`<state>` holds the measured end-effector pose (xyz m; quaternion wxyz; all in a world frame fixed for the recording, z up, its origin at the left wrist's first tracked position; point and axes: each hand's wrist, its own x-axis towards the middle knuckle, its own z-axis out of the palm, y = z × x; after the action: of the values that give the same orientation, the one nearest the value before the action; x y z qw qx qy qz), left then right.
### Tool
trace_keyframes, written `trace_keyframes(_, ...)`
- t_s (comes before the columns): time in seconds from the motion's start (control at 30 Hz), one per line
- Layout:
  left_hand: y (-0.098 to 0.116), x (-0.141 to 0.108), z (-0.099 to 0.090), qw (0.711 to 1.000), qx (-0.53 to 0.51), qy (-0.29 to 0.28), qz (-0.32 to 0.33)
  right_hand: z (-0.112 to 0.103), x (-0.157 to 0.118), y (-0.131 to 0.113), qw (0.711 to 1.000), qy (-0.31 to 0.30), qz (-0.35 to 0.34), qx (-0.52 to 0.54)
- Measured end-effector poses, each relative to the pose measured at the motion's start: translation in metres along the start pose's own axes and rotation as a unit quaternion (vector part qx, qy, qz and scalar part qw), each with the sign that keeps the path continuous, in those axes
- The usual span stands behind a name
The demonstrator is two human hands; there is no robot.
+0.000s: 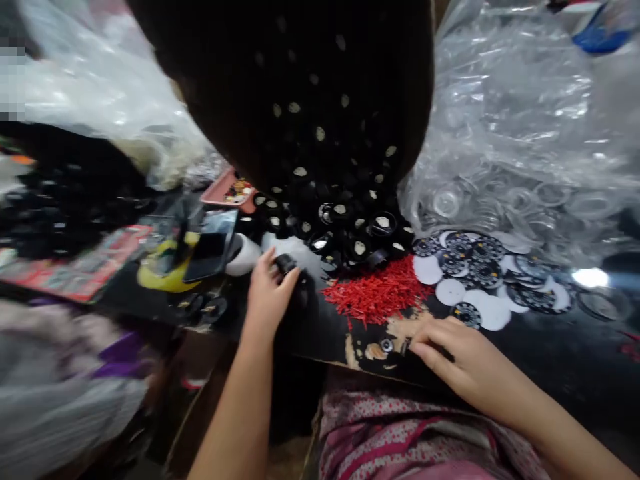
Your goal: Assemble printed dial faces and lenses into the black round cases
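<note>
My left hand (267, 293) is closed around a small black round part (285, 263), held over the table beside a white piece. At the table's front edge my right hand (453, 353) has thumb and fingertips together at a small dark piece (405, 346), too small to name. A little metal-looking round part (386, 345) lies just left of those fingertips. Behind, a heap of thin red pieces (380, 293) like watch hands spreads over the tabletop. Black-and-white printed dials (485, 273) and white discs (493, 311) lie in a pile to the right.
A large dark sack (300, 73) spills black round parts with pale centres (340, 210). Clear plastic bags with transparent rings (520, 200) stand at the back right. On the left are a phone (207, 255), a yellow tape roll (165, 277) and a pink tray (220, 190).
</note>
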<state>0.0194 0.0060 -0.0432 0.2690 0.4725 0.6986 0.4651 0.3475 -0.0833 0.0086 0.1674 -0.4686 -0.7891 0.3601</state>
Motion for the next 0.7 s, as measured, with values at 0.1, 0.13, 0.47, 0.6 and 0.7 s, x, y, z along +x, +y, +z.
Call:
trace_keyframes(0.1,0.001,-0.043,-0.005,0.986,-0.155,-0.014,-0.054,-0.009,0.000,0.015,0.997,0.037,0.041,-0.053)
trace_keyframes(0.13,0.004,-0.058,-0.004,0.976,-0.201,-0.029,-0.074,-0.013,0.002,0.022,0.992,0.063,0.065,-0.093)
trace_keyframes(0.47,0.067,-0.160,0.065,0.820,-0.441,-0.178,-0.319,-0.028,0.018,0.064,0.934,0.158,0.111,-0.299)
trace_keyframes(0.6,0.071,-0.167,0.072,0.793,-0.448,-0.189,-0.367,-0.028,0.013,0.062,0.936,0.162,0.063,-0.307)
trace_keyframes(0.7,0.074,-0.166,0.075,0.798,-0.449,-0.186,-0.357,-0.023,0.015,0.057,0.936,0.160,0.053,-0.309)
